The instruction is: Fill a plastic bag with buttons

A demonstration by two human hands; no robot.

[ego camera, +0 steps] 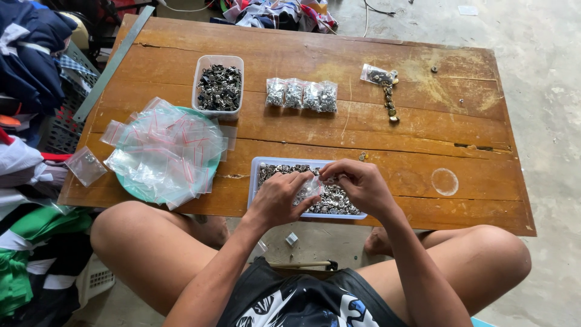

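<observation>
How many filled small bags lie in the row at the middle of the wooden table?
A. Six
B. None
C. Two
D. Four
D: four small clear bags of silvery fasteners lie side by side on the wooden table, between the square tub of dark metal parts and a lone bag.

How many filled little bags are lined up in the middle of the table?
4 filled bags lie side by side mid-table, right of the square tub. Another bag lies apart, farther right; one more is in the hands.
</observation>
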